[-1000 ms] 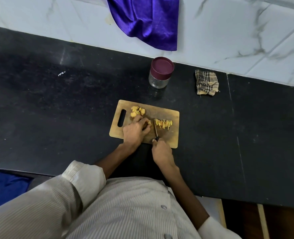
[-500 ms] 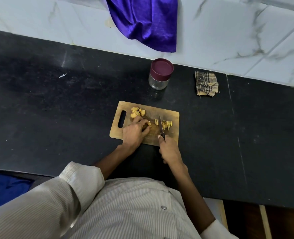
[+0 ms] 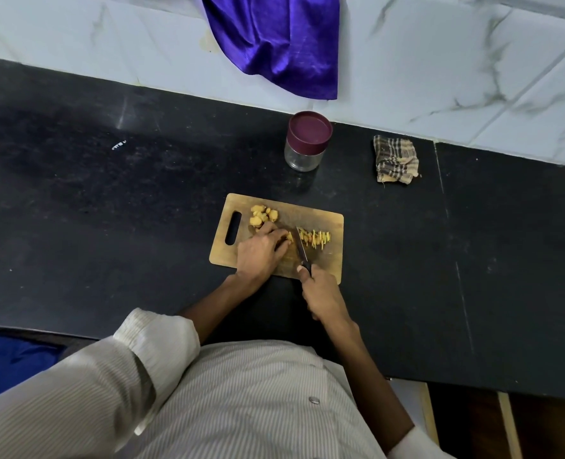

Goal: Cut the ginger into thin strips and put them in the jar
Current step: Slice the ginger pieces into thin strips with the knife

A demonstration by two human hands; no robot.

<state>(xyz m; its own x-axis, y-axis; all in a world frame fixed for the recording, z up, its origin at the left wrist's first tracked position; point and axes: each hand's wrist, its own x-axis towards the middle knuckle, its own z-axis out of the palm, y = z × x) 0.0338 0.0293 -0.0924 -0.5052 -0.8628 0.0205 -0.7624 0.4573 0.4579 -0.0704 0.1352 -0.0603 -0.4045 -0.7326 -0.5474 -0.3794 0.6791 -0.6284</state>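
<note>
— Cutting under way? What's the right hand [image 3: 320, 291] got?

— Fingers wrapped round the dark handle of a knife [image 3: 302, 250]. Blade points away from the body, tip down on the wooden cutting board [image 3: 327, 270].

— And the left hand [image 3: 261, 251]?

— Curled fingers pin a small yellow piece of ginger [image 3: 289, 236] to the board, just left of the blade. Fingertips sit close beside the steel.

— Where's the cut stuff?

— Thin strips [image 3: 315, 238] lie in a loose row right of the blade, toward the board's right half. A heap of thicker ginger slices [image 3: 262, 216] sits at the far left corner, next to the handle slot [image 3: 233, 227], just beyond the left hand's knuckles.

— The jar?

— Clear glass jar [image 3: 304, 157] with a maroon lid [image 3: 309, 130] on it, standing on the black counter [image 3: 108, 210] beyond the board, near the wall. Well apart from the strips.

— Anything else noted?

— Checked rag [image 3: 396, 159], crumpled, right of the jar. Purple cloth [image 3: 274, 41] hanging down the marbled wall tiles [image 3: 440, 61] above the jar. Striped shirt [image 3: 241, 409] with rolled sleeves fills the near edge of view.
</note>
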